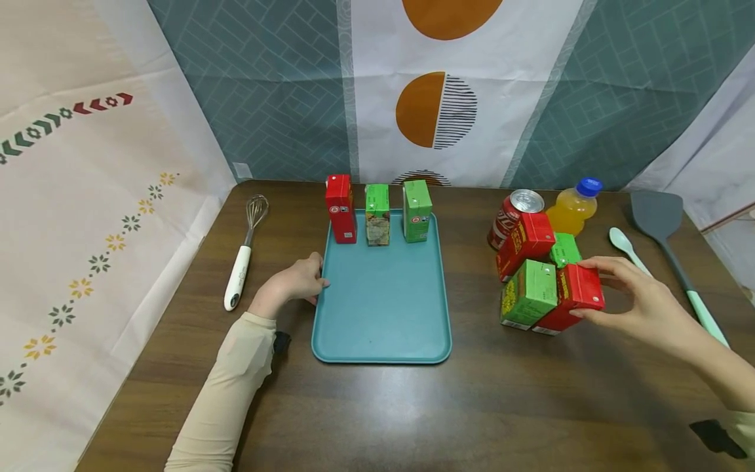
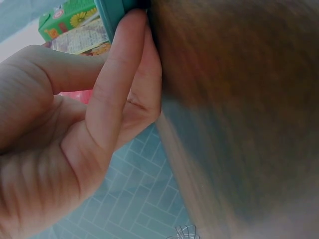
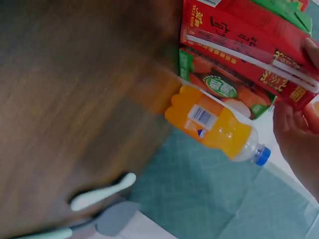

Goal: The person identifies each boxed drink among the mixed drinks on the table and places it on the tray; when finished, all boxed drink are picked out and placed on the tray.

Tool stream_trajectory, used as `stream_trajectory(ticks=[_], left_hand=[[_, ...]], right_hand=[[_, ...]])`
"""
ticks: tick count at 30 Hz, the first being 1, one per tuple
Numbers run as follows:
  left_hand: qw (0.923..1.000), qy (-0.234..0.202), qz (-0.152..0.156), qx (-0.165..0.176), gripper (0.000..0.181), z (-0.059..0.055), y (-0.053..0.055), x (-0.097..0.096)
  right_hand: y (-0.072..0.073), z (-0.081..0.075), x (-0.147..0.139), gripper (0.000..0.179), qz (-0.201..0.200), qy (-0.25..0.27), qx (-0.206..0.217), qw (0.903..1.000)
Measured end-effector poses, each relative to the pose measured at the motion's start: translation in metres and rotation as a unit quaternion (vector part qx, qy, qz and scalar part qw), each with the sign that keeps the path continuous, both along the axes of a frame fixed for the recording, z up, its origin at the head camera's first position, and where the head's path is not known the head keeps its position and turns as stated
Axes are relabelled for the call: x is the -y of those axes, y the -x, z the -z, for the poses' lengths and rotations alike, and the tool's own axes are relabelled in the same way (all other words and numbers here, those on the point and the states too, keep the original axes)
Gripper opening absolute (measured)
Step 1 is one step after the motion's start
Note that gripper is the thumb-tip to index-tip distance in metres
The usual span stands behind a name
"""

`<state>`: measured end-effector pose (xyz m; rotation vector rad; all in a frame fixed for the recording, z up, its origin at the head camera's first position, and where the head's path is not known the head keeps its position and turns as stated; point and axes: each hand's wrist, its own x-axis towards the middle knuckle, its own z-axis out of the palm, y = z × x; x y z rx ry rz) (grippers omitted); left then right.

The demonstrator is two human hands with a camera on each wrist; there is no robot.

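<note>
At the left rim of a teal tray (image 1: 380, 308), my left hand (image 1: 301, 280) pinches the edge between thumb and fingers. Along the tray's far end stand a red drink carton (image 1: 342, 213), a green-topped carton (image 1: 377, 216) and a green carton (image 1: 417, 213). To the right, my right hand (image 1: 639, 301) grips the top of another red drink carton (image 1: 584, 288), thumb on the near side, fingers on the far side. This carton leans beside a green carton with yellow pictures (image 1: 533, 288). Behind them are a further red carton (image 1: 525, 242) and a small green-topped one (image 1: 565, 250).
A red soda can (image 1: 513, 216) and an orange drink bottle with blue cap (image 1: 572, 208) stand behind the right-hand cartons. At far right lie a pale spoon (image 1: 628, 248) and a grey spatula (image 1: 657, 213). A whisk (image 1: 238, 269) lies left of the tray. Patterned cloth hangs behind the table.
</note>
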<state>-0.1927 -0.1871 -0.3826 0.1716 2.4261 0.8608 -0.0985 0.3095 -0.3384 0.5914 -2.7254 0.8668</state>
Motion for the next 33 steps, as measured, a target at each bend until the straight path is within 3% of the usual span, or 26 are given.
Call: stream_trajectory(ticks=[4, 9, 15, 21, 25, 33], left_hand=[[1.0000, 0.001, 0.002, -0.001, 0.026, 0.001, 0.000, 0.000], [1.0000, -0.001, 0.001, 0.002, 0.027, 0.001, 0.000, 0.000], [1.0000, 0.002, 0.001, 0.002, 0.027, 0.001, -0.001, 0.000], [1.0000, 0.002, 0.005, -0.004, 0.026, 0.000, 0.000, -0.001], [1.0000, 0.002, 0.002, -0.002, 0.027, 0.000, 0.000, -0.002], [1.0000, -0.006, 0.008, -0.002, 0.025, -0.001, 0.001, 0.002]], right_hand=[[0.002, 0.001, -0.001, 0.080, -0.022, -0.006, 0.026, 0.9994], [0.002, 0.005, -0.004, 0.076, -0.013, 0.009, 0.074, 0.9971], [-0.003, 0.010, -0.005, 0.074, -0.005, 0.040, 0.090, 0.9951], [-0.005, 0.014, -0.006, 0.073, -0.048, 0.103, 0.151, 0.9819], [-0.006, 0.018, -0.006, 0.078, -0.048, 0.116, 0.139, 0.9822], [-0.019, 0.010, -0.002, 0.075, 0.009, 0.118, 0.098, 0.9881]])
